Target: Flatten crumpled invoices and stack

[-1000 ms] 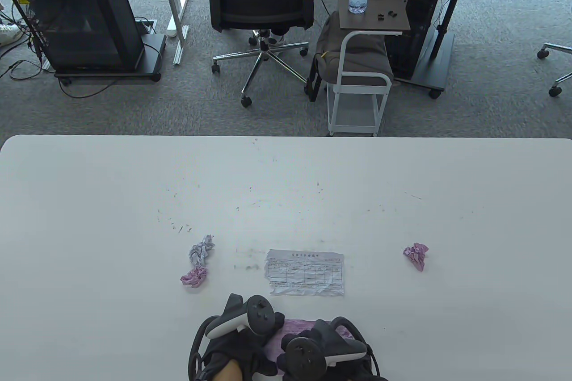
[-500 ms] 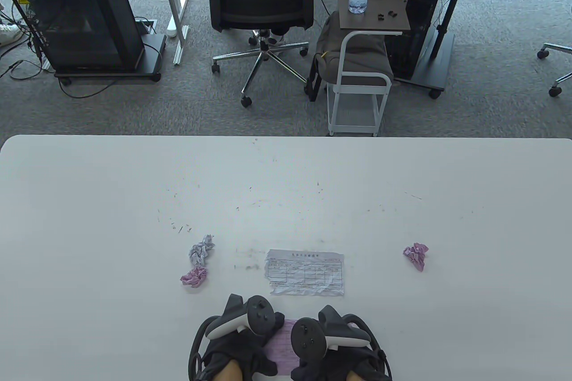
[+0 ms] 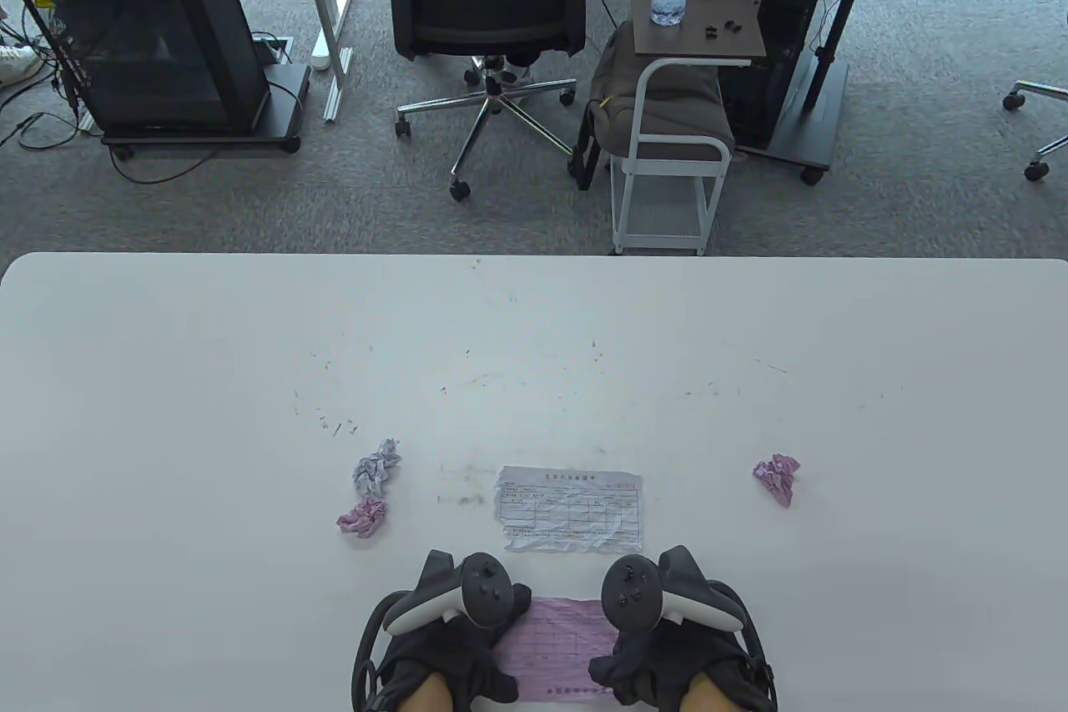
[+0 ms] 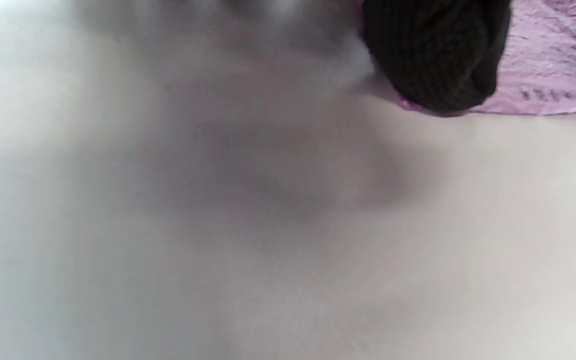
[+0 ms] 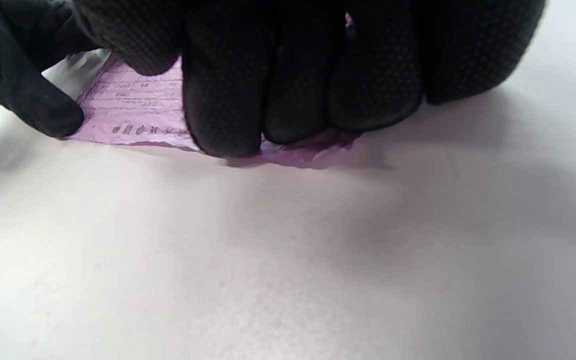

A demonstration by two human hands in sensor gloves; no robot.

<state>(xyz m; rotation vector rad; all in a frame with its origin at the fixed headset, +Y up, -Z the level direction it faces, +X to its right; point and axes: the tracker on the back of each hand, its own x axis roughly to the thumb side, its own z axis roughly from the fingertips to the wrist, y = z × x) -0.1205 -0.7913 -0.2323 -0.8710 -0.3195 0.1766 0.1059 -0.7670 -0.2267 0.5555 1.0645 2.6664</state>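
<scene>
The left hand (image 3: 442,645) presses flat fingertips on the left end of the pink invoice (image 3: 557,645), which lies at the desk's (image 3: 167,411) near edge, long axis running left to right between both hands. The right hand (image 3: 667,645) presses the sheet's right end with straight fingers (image 5: 288,75); it has slid rightward since a moment ago, uncovering more paper

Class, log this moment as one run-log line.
left hand presses pink invoice | right hand presses it | white invoice flat | three balls left
</scene>
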